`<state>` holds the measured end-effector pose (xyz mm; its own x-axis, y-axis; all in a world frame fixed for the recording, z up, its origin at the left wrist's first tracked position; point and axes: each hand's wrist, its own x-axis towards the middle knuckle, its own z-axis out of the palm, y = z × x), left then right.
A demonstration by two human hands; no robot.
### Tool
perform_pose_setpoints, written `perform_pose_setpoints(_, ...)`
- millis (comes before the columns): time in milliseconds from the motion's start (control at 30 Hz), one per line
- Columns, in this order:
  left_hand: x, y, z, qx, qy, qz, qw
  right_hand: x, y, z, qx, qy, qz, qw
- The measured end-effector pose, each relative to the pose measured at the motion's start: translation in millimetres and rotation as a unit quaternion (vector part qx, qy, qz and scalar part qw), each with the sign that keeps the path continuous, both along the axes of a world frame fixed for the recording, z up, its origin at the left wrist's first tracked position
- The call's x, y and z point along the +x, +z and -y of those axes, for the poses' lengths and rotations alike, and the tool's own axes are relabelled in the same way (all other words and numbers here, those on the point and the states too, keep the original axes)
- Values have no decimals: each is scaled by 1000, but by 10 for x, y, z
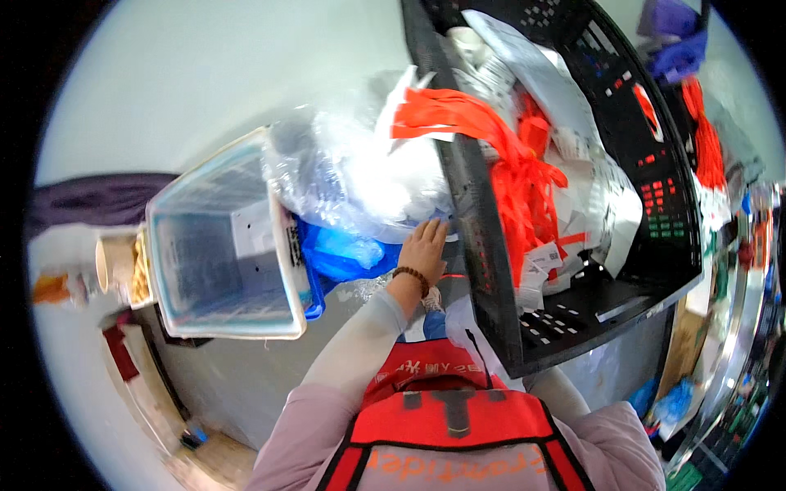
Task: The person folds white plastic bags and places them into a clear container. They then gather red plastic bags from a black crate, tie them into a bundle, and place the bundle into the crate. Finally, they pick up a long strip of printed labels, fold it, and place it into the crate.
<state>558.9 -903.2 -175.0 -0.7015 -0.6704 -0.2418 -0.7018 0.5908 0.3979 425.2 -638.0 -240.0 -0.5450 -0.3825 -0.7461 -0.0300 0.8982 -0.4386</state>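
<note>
A large black plastic crate (499,311) with slotted walls is tilted in front of me. Inside lie orange-red ribbon strips (524,176), crumpled white papers (602,184) and a grey-white sheet (532,69). My left hand (426,250), a beaded bracelet (412,278) at its wrist, is beside the crate's left wall. Its fingers stretch forward over the edge of a clear plastic bag (352,172), with no grip visible. The bag bulges above a blue plastic bag (344,254). Only my right forearm (557,391) shows below the crate; the crate hides that hand.
Left of the bags stands a translucent plastic bin (221,245) with a pale rim. Purple cloth (675,41) and an orange-red bundle of cords (704,135) hang at the upper right. Shelves with mixed goods (737,352) line the right side. A cardboard box (217,458) sits lower left.
</note>
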Motion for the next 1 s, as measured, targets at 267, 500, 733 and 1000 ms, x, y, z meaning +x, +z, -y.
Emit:
perform_pose_setpoints(267,98,-978,545,84,-96,-60,990,150,-52,-563,60,-142,14,988)
perform_pose_setpoints(500,1515,1464,2070,383,249,-583,671,803,-106,361,-30,-152,42,987)
perform_pose_setpoints(733,2961,2666,3175,297,138,-662,674,1675,600,2160,-383,-103,11,918)
perform_pose_setpoints(1000,4833,3133,3261,102,207,-673,703,1596,2089,2982,-600,-72,201,771)
